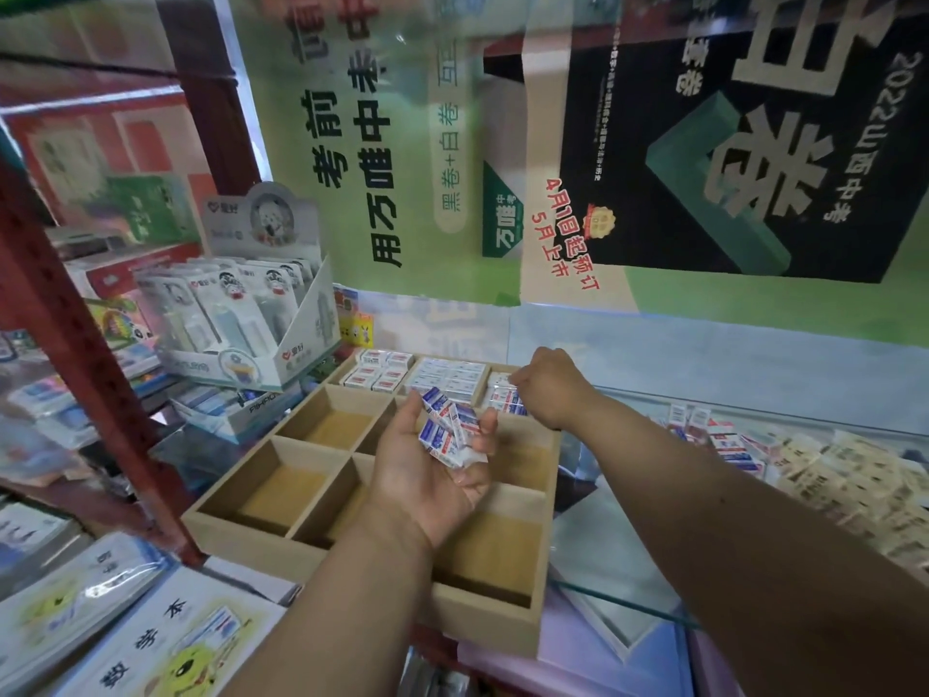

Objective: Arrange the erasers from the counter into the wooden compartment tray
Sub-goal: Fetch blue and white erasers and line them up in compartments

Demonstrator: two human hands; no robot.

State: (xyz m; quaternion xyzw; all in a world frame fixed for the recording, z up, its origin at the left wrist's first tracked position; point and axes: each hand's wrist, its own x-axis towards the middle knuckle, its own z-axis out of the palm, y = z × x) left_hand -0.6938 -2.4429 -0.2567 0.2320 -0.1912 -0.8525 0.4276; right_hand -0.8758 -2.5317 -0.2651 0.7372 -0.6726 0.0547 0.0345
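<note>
The left hand (427,475) was held palm-up above the middle of the wooden compartment tray (241,535), its fingers curled around a small stack of wrapped erasers (450,430). The right hand (545,387) reached over the far right compartment (502,394), fingers bent down onto the erasers there; whether it pinched one could not be determined. The two other far compartments were filled with erasers, the nearer ones held none, and loose erasers (724,440) lay on the glass counter (628,555) to the right.
</note>
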